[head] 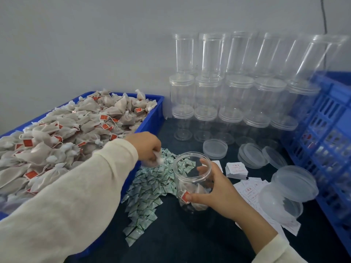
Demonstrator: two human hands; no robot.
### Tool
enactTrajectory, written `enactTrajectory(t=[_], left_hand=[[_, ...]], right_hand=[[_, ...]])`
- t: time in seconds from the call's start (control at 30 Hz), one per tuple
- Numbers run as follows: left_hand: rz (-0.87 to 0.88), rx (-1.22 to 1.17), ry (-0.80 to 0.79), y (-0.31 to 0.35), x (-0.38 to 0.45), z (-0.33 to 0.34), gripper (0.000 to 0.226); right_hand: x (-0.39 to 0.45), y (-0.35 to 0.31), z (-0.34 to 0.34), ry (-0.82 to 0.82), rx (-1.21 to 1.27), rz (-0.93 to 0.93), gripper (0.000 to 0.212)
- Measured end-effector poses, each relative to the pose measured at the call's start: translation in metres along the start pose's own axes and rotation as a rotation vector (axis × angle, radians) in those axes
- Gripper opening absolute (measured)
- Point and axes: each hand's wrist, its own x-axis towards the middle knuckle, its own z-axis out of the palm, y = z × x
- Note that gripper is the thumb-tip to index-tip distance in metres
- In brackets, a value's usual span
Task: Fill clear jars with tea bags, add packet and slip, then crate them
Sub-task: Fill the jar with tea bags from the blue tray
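Observation:
An open clear jar [191, 168] stands on the dark table with a few tea bags in its bottom. My right hand [212, 188] grips it round the side. My left hand [146, 145] holds a tea bag [154, 161] just left of the jar's mouth, over the pile of green-and-white packets [150, 188]. A blue tray [152, 118] at left is heaped with tea bags carrying red tags [57, 141]. White slips [236, 169] lie to the right of the jar. The blue crate [326, 133] stands at the right edge.
Stacked empty clear jars [228, 88] line the wall behind. Loose clear lids [215, 149] lie behind the jar, and more lids [288, 188] rest on scattered slips near the crate. The grey wall closes off the back.

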Motion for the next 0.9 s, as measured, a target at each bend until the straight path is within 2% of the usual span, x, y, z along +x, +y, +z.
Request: enactTrajectory(t=[0.1, 0.23, 0.33, 0.4, 0.53, 0.67, 0.9], left_hand=[[0.051, -0.144, 0.121, -0.008, -0.025, -0.038, 0.015], [0.109, -0.401, 0.295, -0.003, -0.059, -0.079, 0.011], [0.185, -0.770, 0.290, 0.012, -0.075, -0.090, 0.011], [0.216, -0.847, 0.284, 0.020, -0.079, -0.088, 0.011], [0.220, -0.732, 0.270, 0.030, -0.073, -0.068, 0.011], [0.201, -0.432, 0.231, 0.035, -0.066, -0.051, 0.014], [0.206, -0.311, 0.190, 0.055, -0.058, -0.030, 0.015]], right_hand=[[0.002, -0.003, 0.005, -0.021, -0.014, -0.010, 0.101], [0.005, -0.009, 0.014, -0.053, -0.003, -0.019, 0.095], [0.006, -0.015, 0.019, -0.064, -0.014, -0.035, 0.093], [0.006, -0.017, 0.021, -0.074, -0.019, -0.044, 0.094], [0.004, -0.019, 0.023, -0.067, -0.011, -0.066, 0.102], [0.001, -0.022, 0.023, -0.065, 0.014, -0.088, 0.090], [-0.001, -0.031, 0.024, -0.059, 0.005, -0.100, 0.090]])
